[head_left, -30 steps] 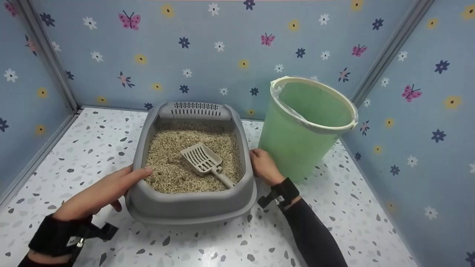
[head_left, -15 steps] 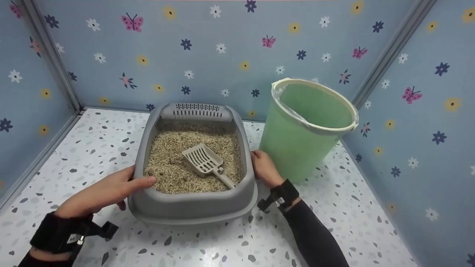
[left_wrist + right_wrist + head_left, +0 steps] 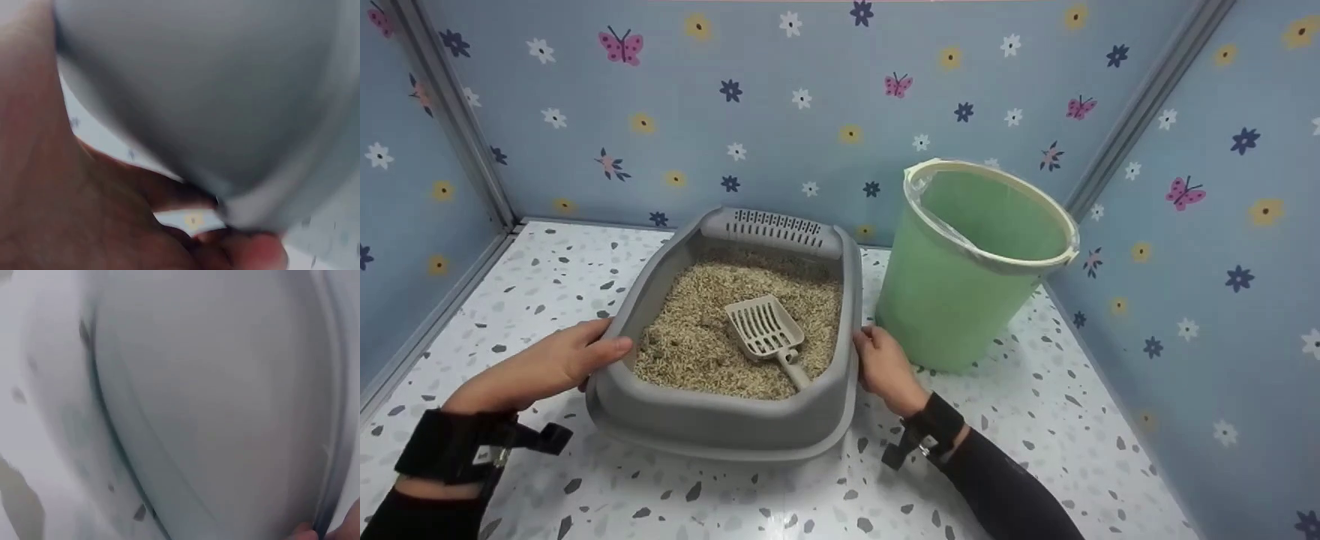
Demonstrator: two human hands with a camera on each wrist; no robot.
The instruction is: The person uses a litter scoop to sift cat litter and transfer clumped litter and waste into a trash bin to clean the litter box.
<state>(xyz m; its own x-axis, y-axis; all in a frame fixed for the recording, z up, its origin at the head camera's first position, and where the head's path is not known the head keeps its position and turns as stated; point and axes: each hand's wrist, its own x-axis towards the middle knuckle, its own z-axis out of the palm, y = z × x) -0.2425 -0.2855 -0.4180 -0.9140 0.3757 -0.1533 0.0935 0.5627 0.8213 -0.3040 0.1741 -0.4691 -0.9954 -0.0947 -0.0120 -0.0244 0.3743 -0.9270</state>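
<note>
A grey litter box (image 3: 720,431) holds tan pellet litter (image 3: 679,345), and a beige slotted litter scoop (image 3: 766,328) lies on the litter with its handle toward the front right. My left hand (image 3: 540,365) grips the box's left side, thumb over the rim. In the left wrist view its fingers (image 3: 256,252) curl under the rim. On the opposite side, my right hand (image 3: 889,373) holds the right rim. Fingertips (image 3: 304,534) show on either side of the rim's edge at the bottom of the right wrist view; the rest of that hand is out of that view.
A green bin (image 3: 941,300) with a cream rim and a clear liner stands close behind my right hand. The speckled white tabletop (image 3: 765,502) is bounded by flower-patterned blue panels (image 3: 780,97) at the back and both sides.
The litter box has shifted left and toward me and has turned slightly clockwise, with both hands holding it. The scoop has moved along with it. The bin stays put.
</note>
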